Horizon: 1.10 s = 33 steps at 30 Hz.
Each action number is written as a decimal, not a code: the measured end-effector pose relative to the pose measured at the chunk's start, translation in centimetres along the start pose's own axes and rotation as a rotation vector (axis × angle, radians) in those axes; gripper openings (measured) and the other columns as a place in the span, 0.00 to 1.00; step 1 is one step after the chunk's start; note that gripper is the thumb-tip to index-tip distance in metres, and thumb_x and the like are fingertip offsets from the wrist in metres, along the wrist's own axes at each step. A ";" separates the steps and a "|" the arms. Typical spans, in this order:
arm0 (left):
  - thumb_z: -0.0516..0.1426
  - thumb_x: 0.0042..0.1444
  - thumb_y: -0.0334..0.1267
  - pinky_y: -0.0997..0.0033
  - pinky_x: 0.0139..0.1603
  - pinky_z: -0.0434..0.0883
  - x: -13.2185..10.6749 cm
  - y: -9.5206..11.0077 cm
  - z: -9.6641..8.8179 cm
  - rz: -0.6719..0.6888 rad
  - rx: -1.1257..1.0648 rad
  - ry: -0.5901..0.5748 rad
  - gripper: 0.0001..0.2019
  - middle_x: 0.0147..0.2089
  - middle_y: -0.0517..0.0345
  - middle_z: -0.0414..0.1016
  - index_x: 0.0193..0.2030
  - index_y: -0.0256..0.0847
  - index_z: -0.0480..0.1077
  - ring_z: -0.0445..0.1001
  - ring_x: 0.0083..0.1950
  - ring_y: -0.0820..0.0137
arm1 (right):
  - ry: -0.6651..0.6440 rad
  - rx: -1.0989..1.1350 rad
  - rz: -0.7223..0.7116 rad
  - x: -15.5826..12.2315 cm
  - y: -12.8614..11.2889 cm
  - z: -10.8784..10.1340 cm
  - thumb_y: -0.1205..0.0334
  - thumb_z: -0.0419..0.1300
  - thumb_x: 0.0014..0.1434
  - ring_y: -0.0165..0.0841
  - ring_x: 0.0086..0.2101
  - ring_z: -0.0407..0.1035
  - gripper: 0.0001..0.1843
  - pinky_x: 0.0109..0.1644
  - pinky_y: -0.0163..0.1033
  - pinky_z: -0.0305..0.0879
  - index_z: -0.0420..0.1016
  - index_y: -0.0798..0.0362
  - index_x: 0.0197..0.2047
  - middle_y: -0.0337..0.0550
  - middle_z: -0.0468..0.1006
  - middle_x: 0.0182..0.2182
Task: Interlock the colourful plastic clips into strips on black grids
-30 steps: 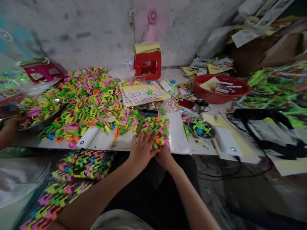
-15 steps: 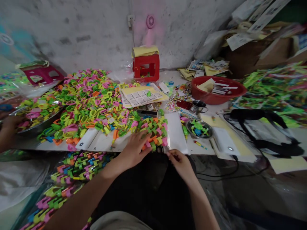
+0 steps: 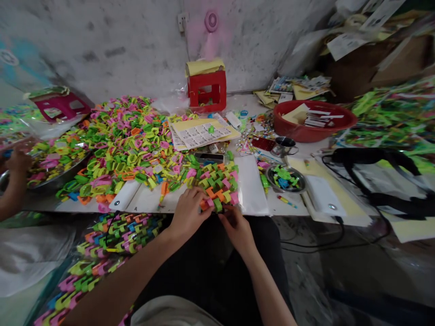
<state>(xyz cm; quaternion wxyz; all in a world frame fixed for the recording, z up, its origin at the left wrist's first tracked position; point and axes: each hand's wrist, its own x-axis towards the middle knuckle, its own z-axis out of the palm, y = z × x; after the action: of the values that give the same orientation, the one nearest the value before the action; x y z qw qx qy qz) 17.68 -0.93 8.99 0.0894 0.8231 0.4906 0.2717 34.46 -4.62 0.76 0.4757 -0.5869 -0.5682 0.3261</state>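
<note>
A seated person works at the near edge of a cluttered table (image 3: 152,201), both hands on a block (image 3: 219,183) of interlocked plastic clips in green, yellow, pink and orange that lies flat at the table's front, just left of a clear bag (image 3: 250,185). The left hand (image 3: 186,213) clasps the block's near-left corner, fingers bent down over the top. The right hand (image 3: 237,227) meets the block's near edge from below, fingertips (image 3: 224,215) drawn together against it; whether they pinch a clip cannot be told. Behind and to the left a pile (image 3: 125,140) of loose clips spreads across the table, beside a sheet (image 3: 200,133) of printed labels and a red stool (image 3: 207,89) against the wall. To the right stand a steel bowl (image 3: 284,177) holding a few clips, a metal cup (image 3: 283,146) and a red basin (image 3: 312,121) of papers. At far left, another person's hand (image 3: 17,160) rests at a tray (image 3: 50,180) of clips. Packed rows (image 3: 115,233) of clips lie below the table's edge.
</note>
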 end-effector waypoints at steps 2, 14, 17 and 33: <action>0.61 0.54 0.38 0.59 0.49 0.67 0.1 0.0 0.1 0.012 -0.003 -0.005 0.08 0.44 0.56 0.71 0.38 0.42 0.66 0.69 0.48 0.62 | -0.006 0.003 -0.018 0.2 -0.2 0.0 0.51 0.57 0.56 0.30 0.23 0.68 0.17 0.28 0.34 0.66 0.71 0.52 0.45 0.39 0.75 0.27; 0.58 0.58 0.37 0.59 0.50 0.65 -0.3 -0.3 0.2 0.064 0.037 0.009 0.06 0.47 0.56 0.74 0.41 0.42 0.67 0.68 0.49 0.62 | 0.052 -0.128 -0.148 -2.4 -2.0 0.7 0.57 0.53 0.62 0.32 0.30 0.73 0.11 0.35 0.35 0.68 0.76 0.50 0.40 0.42 0.80 0.33; 0.59 0.57 0.38 0.59 0.51 0.64 -0.4 -0.7 0.5 0.091 0.034 0.022 0.08 0.46 0.55 0.73 0.43 0.42 0.67 0.68 0.50 0.62 | 0.165 -0.304 -0.344 -1.6 -3.0 -0.3 0.62 0.53 0.63 0.34 0.36 0.71 0.12 0.42 0.38 0.67 0.75 0.50 0.46 0.45 0.78 0.37; 0.52 0.61 0.46 0.77 0.24 0.63 -6.3 -0.3 4.5 -0.447 -0.603 0.000 0.17 0.19 0.67 0.69 0.52 0.40 0.70 0.67 0.20 0.75 | -0.088 -0.847 -0.621 1.4 -6.1 -2.6 0.71 0.56 0.55 0.43 0.50 0.60 0.22 0.53 0.48 0.54 0.74 0.45 0.52 0.47 0.70 0.52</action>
<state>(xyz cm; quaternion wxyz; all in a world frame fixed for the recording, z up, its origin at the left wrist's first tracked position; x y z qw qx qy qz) 17.53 -5.67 2.83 0.3851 0.6322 0.5562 0.3778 34.92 -4.33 7.55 0.2467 -0.5177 -0.8167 -0.0643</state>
